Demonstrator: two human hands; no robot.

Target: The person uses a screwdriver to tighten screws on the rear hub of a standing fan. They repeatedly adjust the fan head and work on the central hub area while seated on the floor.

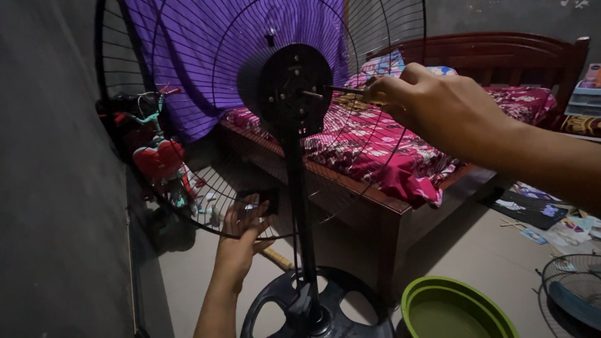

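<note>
A standing fan with its blades off fills the middle of the view, its rear wire guard (188,125) fixed around the black motor housing (295,87) on a dark pole above a round black base (316,307). The right hand (432,103) comes in from the right, fingers closed around a screwdriver (344,91) whose thin shaft runs left to the face of the housing; its tip seems to meet a screw there, though the dim light leaves that unsure. The left hand (244,228) is lower and nearer, fingers spread open and pressed against the bottom rim of the guard, left of the pole. Behind stands a wooden bed (501,50) with a floral cover. A green basin (457,307) sits on the floor, near right.
</note>
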